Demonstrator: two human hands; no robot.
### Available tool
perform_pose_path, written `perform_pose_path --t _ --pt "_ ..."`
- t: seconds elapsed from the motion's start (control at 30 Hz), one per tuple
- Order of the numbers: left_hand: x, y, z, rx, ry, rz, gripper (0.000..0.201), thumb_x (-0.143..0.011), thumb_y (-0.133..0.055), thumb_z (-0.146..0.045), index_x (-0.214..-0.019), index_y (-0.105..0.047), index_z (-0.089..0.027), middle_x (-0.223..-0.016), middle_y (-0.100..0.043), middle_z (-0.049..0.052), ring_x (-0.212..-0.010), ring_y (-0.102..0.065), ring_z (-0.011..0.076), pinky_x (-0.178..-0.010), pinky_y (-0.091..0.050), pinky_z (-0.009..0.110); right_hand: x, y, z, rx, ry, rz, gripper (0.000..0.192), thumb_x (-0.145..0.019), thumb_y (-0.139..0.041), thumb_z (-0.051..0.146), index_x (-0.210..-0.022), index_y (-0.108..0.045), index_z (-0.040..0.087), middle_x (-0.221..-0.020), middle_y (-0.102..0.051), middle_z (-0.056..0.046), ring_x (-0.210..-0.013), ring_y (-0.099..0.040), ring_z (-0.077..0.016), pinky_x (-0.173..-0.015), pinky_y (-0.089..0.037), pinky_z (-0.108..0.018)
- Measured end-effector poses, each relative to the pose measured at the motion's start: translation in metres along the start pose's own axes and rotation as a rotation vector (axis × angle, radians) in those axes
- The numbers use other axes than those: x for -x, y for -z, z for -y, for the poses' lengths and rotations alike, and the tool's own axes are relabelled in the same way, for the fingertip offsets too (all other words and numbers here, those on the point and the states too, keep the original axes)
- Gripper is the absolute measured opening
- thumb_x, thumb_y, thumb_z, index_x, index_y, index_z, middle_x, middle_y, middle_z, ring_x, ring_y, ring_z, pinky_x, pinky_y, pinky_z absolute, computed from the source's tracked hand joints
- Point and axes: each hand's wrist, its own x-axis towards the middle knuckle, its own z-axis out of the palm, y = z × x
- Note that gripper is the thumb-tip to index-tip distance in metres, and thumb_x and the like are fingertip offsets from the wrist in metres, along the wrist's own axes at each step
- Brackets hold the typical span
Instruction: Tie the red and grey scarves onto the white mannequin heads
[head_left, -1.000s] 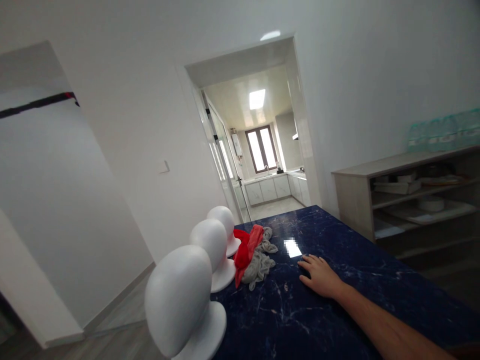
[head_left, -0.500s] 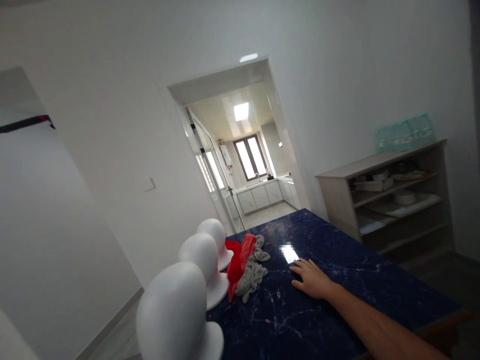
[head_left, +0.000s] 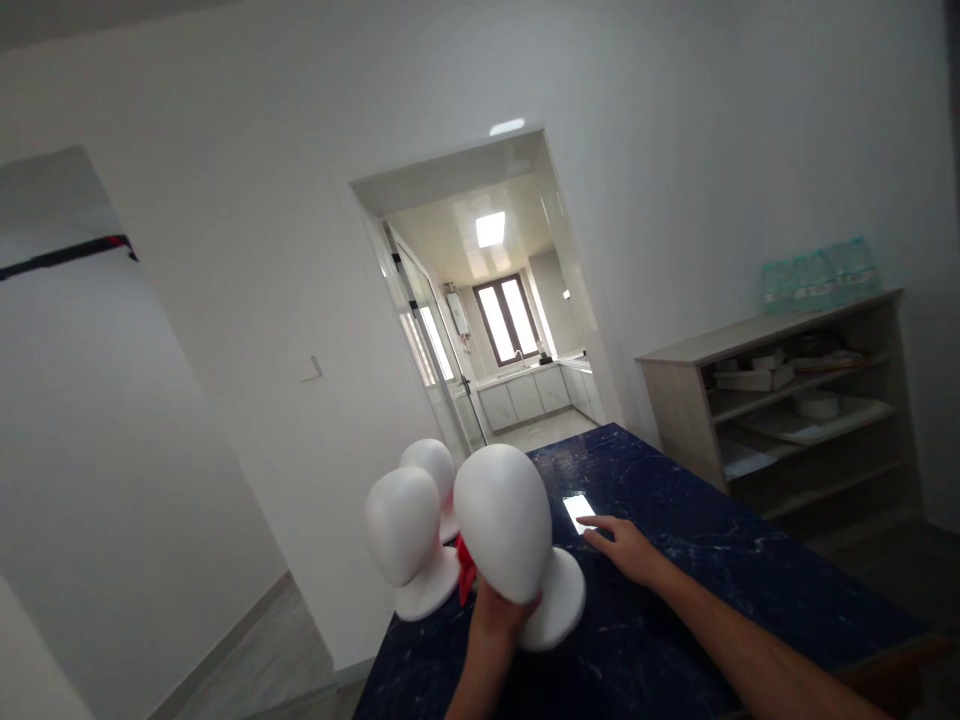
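A smooth white foam mannequin head [head_left: 502, 515] stands in front of me on the dark blue marbled table [head_left: 645, 640], its round base to the right. My left hand [head_left: 501, 608] is wrapped around its neck, with most of the fingers hidden. Behind it to the left are two more white mannequin heads, one nearer [head_left: 403, 525] and one farther [head_left: 427, 460]. A bit of red cloth [head_left: 466, 570] shows between the heads. My right hand [head_left: 626, 548] is open, thumb and forefinger apart, at the near edge of a bright white rectangle [head_left: 576, 508], perhaps a lit phone or a reflection.
To the right, a wooden shelf unit [head_left: 679, 400] holds boxes and papers, with several plastic bottles [head_left: 817, 280] on top. Beyond the table's far end, a doorway with a glass door [head_left: 431, 335] leads into a kitchen. A white wall [head_left: 247, 330] rises on the left.
My left hand has come into view on the nearest mannequin head, which has moved right and now hides most of the red and grey cloths. My right hand's fingers have drawn in somewhat.
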Motion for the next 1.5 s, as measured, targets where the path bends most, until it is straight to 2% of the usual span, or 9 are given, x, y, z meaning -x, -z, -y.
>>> perform_pose_path --t 0.1,0.2,0.3,0.4,0.67,0.97,1.3,1.4,1.5 --pt "-0.022 -0.051 0.000 0.288 0.009 0.132 0.073 -0.056 -0.092 -0.040 -0.122 -0.067 -0.021 -0.123 -0.076 0.014 -0.118 -0.070 0.0381 -0.102 -0.054 0.048 -0.002 0.002 0.001 -0.120 0.031 0.001 0.054 -0.096 -0.059 0.057 -0.138 -0.070 0.024 -0.142 -0.069 -0.008 -0.132 -0.064 -0.0309 -0.115 -0.048 -0.051" --pt "-0.037 -0.089 0.005 0.335 -0.045 0.148 0.069 -0.057 -0.093 -0.037 -0.117 -0.067 -0.018 -0.123 -0.074 0.014 -0.117 -0.070 0.0359 -0.103 -0.052 0.046 -0.005 0.004 -0.002 -0.140 0.083 -0.023 0.053 -0.095 -0.062 0.053 -0.138 -0.069 0.024 -0.141 -0.070 -0.009 -0.130 -0.065 -0.0311 -0.113 -0.050 -0.050" --pt "-0.045 -0.111 0.010 0.300 -0.063 0.155 0.067 -0.057 -0.094 -0.035 -0.116 -0.068 -0.018 -0.120 -0.074 0.014 -0.114 -0.070 0.0353 -0.102 -0.052 0.046 -0.009 0.006 -0.009 -0.123 0.091 -0.074 0.053 -0.092 -0.065 0.045 -0.140 -0.066 0.023 -0.138 -0.071 -0.011 -0.128 -0.066 -0.0315 -0.110 -0.052 -0.048" --pt "-0.047 -0.120 0.013 0.338 -0.052 0.186 0.070 -0.058 -0.095 -0.037 -0.118 -0.066 -0.018 -0.123 -0.074 0.014 -0.116 -0.070 0.0351 -0.103 -0.052 0.046 -0.013 0.005 -0.018 -0.072 0.060 -0.113 0.061 -0.085 -0.069 0.039 -0.143 -0.060 0.023 -0.133 -0.073 -0.012 -0.124 -0.067 -0.0312 -0.107 -0.052 -0.047" --pt "-0.043 -0.123 0.022 0.491 -0.045 0.305 0.079 -0.054 -0.100 -0.039 -0.120 -0.062 -0.020 -0.125 -0.074 0.014 -0.124 -0.067 0.0367 -0.104 -0.053 0.047 -0.016 0.000 -0.029 0.024 0.108 -0.129 0.079 -0.074 -0.079 0.036 -0.146 -0.051 0.020 -0.132 -0.068 -0.013 -0.116 -0.065 -0.0299 -0.105 -0.051 -0.046" --pt "-0.045 -0.124 0.035 0.510 -0.086 0.362 0.096 -0.051 -0.102 -0.044 -0.132 -0.055 -0.021 -0.139 -0.067 0.018 -0.127 -0.065 0.0366 -0.108 -0.053 0.049 -0.014 0.003 -0.030 0.033 0.119 -0.093 0.078 -0.067 -0.081 0.028 -0.140 -0.056 0.018 -0.126 -0.068 -0.011 -0.111 -0.064 -0.0293 -0.100 -0.053 -0.043" --pt "-0.033 -0.116 0.021 0.469 -0.075 0.367 0.085 -0.056 -0.099 -0.044 -0.128 -0.060 -0.020 -0.138 -0.067 0.018 -0.125 -0.065 0.0360 -0.109 -0.049 0.049 -0.013 0.007 -0.033 0.021 0.128 -0.050 0.075 -0.070 -0.080 0.033 -0.140 -0.055 0.018 -0.129 -0.067 -0.013 -0.109 -0.064 -0.0308 -0.102 -0.052 -0.047" --pt "-0.028 -0.107 0.018 0.324 -0.080 0.376 0.085 -0.059 -0.096 -0.033 -0.135 -0.059 -0.017 -0.139 -0.067 0.019 -0.129 -0.062 0.0376 -0.113 -0.046 0.049 -0.013 0.009 -0.037 0.027 0.122 -0.014 0.076 -0.070 -0.074 0.025 -0.143 -0.053 0.017 -0.126 -0.067 -0.011 -0.106 -0.064 -0.0281 -0.099 -0.053 -0.043" --pt "-0.027 -0.080 0.015 -0.034 -0.112 0.401 0.100 -0.051 -0.096 -0.022 -0.142 -0.056 -0.014 -0.146 -0.061 0.020 -0.137 -0.055 0.0384 -0.120 -0.039 0.046 -0.014 0.012 -0.042 0.090 0.085 -0.092 0.082 -0.069 -0.061 0.013 -0.150 -0.048 0.016 -0.123 -0.067 -0.010 -0.107 -0.064 -0.0243 -0.099 -0.052 -0.037"
